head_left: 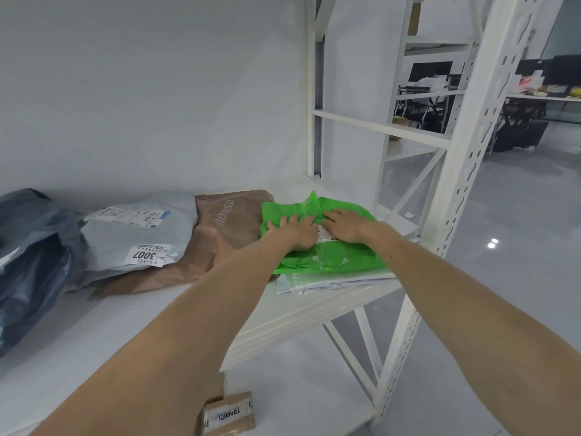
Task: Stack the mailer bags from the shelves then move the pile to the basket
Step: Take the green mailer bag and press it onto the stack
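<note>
A green mailer bag (333, 258) lies on top of a pale clear-plastic mailer (317, 283) at the right end of the white shelf (176, 313). My left hand (297, 229) rests flat on the green bag's left part, fingers spread. Beside it, my right hand (344, 225) presses flat on the middle of the bag. A brown paper mailer (220, 237) lies just left of the green one, partly under a grey mailer (138, 237) with white labels. Farther left sits a dark blue-black bag (28, 262).
A white perforated upright post (471, 158) and diagonal braces stand right of the pile. A small taped cardboard box (228, 415) sits on the lower shelf below my left arm. Glossy floor and distant tables lie to the right. No basket is in view.
</note>
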